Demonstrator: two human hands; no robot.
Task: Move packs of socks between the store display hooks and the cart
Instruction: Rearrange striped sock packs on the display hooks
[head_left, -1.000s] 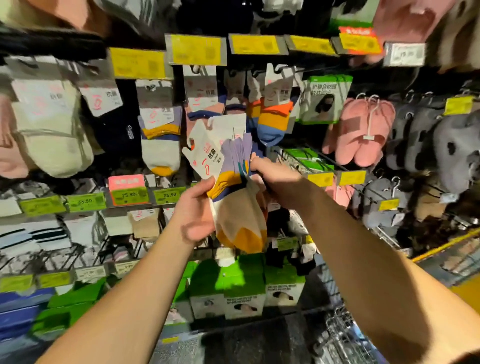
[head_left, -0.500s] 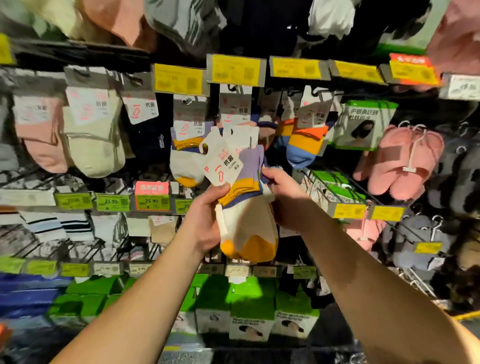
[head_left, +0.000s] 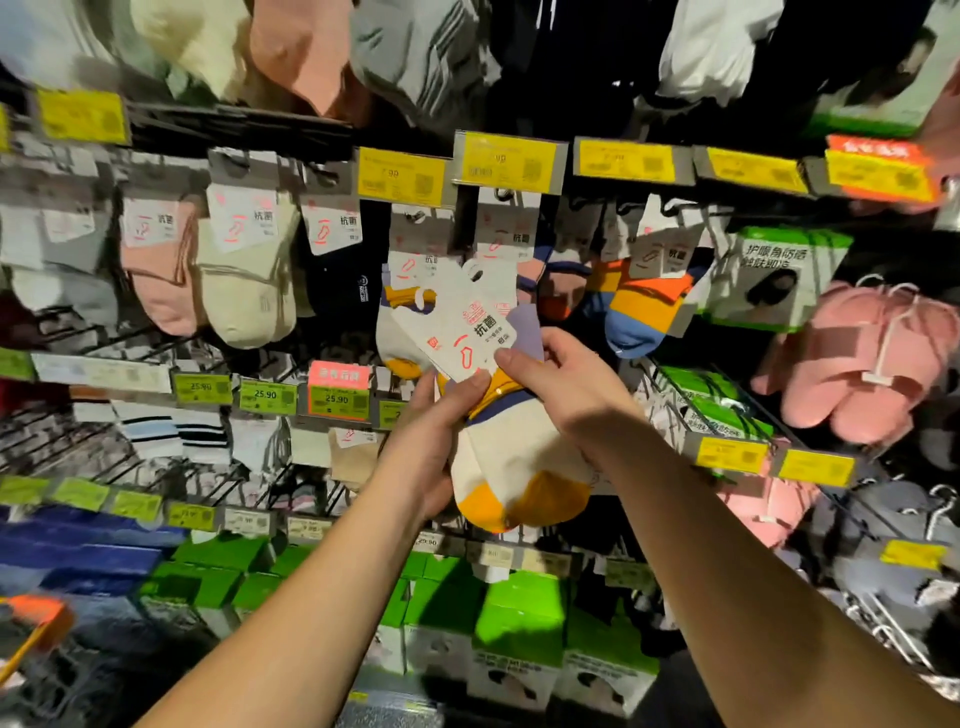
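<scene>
A pack of socks (head_left: 511, 457), cream with orange toes, a purple cuff and a white card header, is held up in front of the display. My left hand (head_left: 436, 431) grips it from the left at the cuff. My right hand (head_left: 561, 384) pinches the lower edge of the card header from the right. The header's hole sits just below the hook row, beside hanging sock packs (head_left: 410, 270). More orange and blue sock packs (head_left: 644, 301) hang to the right. The hook itself is hard to make out.
Rows of hanging sock packs (head_left: 244, 270) fill the left. Yellow price tags (head_left: 506, 161) line the rail above. Green boxes (head_left: 519, 623) stand on the lower shelf. Pink slippers (head_left: 857, 364) hang at right. Wire cart bars (head_left: 904, 639) show at lower right.
Both hands have raised the pack towards the hook row under the yellow tags. The view has tilted up and left, so the cart has mostly left the frame.
</scene>
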